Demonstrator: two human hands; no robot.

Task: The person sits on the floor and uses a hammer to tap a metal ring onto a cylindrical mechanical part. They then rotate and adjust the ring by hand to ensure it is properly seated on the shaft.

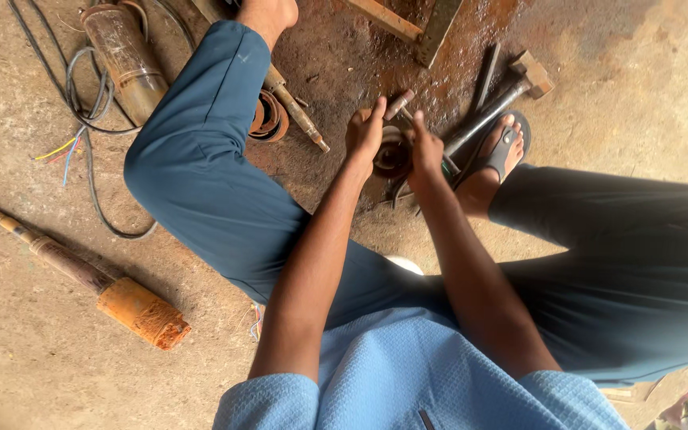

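- Rusty round part (pixel 392 154) held between both hands above the floor (pixel 25 334).
- Left hand (pixel 365 131): fingers closed on its edge.
- Right hand (pixel 426 150): fingers closed on its opposite edge.

Single head view, looking steeply down, close over arms and dirt floor (pixel 33 350)

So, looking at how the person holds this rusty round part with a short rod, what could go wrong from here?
1. The left hand and right hand are bare on the rusty round part; a slip of the short rod could probably pinch or cut fingers.
2. The foot in an open sandal lies beside the hammer; a dropped part might hit the toes.
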